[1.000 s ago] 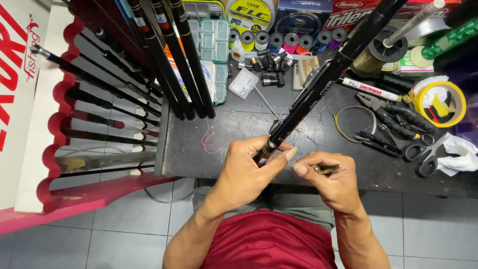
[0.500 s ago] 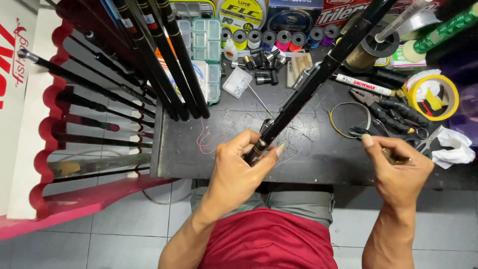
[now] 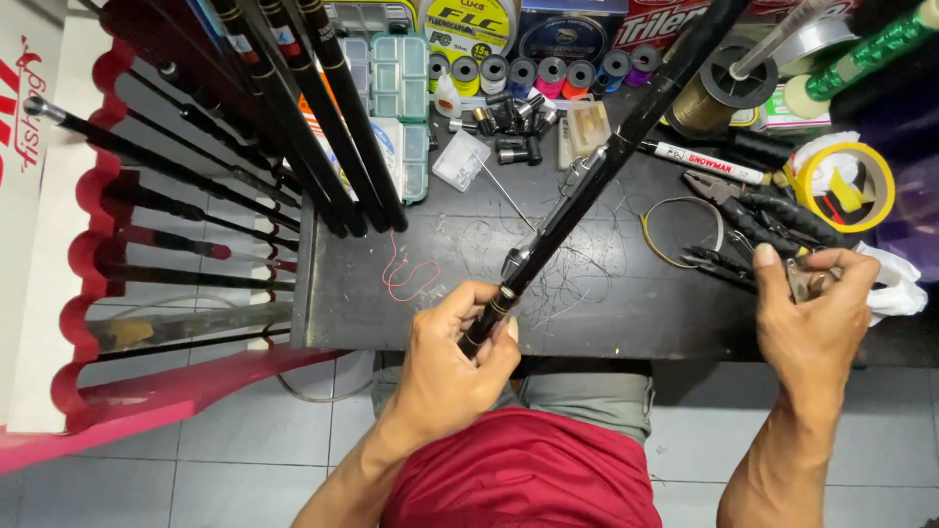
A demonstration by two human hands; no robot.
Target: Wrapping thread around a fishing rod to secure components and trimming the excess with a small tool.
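My left hand grips the lower end of a black fishing rod, which slants up and to the right across the dark worktable. My right hand has reached to the right side of the table, where its fingers close on the handles of a tool among the black pliers and cutters. The tool is mostly hidden by my fingers. A white rag lies just beyond that hand.
A red and white rack at left holds several black rods. Thread spools, plastic tackle boxes, a marker pen, a yellow tape roll and a yellow wire loop crowd the table. Grey tiled floor lies below.
My right hand has left the rod and moved right to the tools near the table's edge. My left hand keeps its grip on the rod.
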